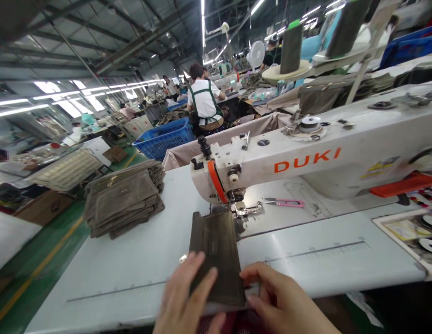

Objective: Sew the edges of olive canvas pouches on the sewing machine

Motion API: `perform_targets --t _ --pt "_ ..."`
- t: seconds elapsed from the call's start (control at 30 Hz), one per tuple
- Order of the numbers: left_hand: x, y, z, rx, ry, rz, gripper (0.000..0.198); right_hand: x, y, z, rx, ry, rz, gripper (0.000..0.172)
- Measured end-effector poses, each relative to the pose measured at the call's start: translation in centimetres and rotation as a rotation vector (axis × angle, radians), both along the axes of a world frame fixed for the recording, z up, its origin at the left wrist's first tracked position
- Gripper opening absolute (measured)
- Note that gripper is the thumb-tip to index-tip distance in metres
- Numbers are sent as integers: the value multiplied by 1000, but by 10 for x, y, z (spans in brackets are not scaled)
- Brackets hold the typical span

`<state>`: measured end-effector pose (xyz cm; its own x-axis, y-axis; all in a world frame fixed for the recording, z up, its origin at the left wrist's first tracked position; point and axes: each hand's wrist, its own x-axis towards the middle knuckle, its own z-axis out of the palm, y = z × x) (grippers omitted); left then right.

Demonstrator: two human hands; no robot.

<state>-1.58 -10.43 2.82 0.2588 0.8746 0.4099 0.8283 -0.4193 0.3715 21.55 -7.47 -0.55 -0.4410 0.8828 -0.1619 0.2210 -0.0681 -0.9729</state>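
Note:
A dark olive-brown fabric panel (217, 241) lies on the pale table in front of the white sewing machine (285, 153), its far end beside the presser foot (247, 209). My left hand (190, 292) rests over the panel's near left part, fingers spread and somewhat blurred. At the near right edge, my right hand (276, 294) has its thumb and fingers bent together around the panel's edge. A small shiny metal piece (183, 258) shows beside the left fingers.
A stack of similar panels (123, 197) sits at the table's left. Pink thread snips (285, 202) lie behind the presser foot. A bobbin tray (410, 236) is at right. Beyond are a blue crate (165, 139) and a seated person (205, 99).

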Motion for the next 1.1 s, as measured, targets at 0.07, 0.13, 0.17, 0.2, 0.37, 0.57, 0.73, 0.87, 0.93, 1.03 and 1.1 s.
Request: perform_targets --t 0.07,0.13,0.17,0.2,0.37,0.57,0.73,0.87,0.93,1.03,1.1 --pt "11 4 -3 2 195 -219 33 7 -9 -5 269 -139 40 24" --pt "20 10 -7 -34 238 -311 28 12 -14 -10 558 -223 53 24" --pt "22 12 -9 -48 219 -313 27 13 -15 -13 678 -257 57 24" --pt "23 13 -10 -58 189 -298 26 13 -16 -16 779 -288 58 22" --pt "24 10 -14 -35 64 -271 25 8 -14 -25 1045 -320 19 24" --pt "35 4 -26 45 -53 -298 24 14 -14 -22 1082 -249 89 26" --pt "38 3 -25 -58 -94 -233 22 16 -12 -20 1064 -272 75 28" --pt "43 1 -20 34 -8 -237 21 16 -10 -19 1062 -255 74 31" --pt "46 -1 -21 103 73 -254 23 17 -11 -19 1061 -244 72 29" --pt "49 -2 -26 145 117 -291 23 19 -12 -20 1054 -232 69 28" --pt "51 -1 -29 118 105 -297 20 20 -12 -21 1047 -222 66 28"
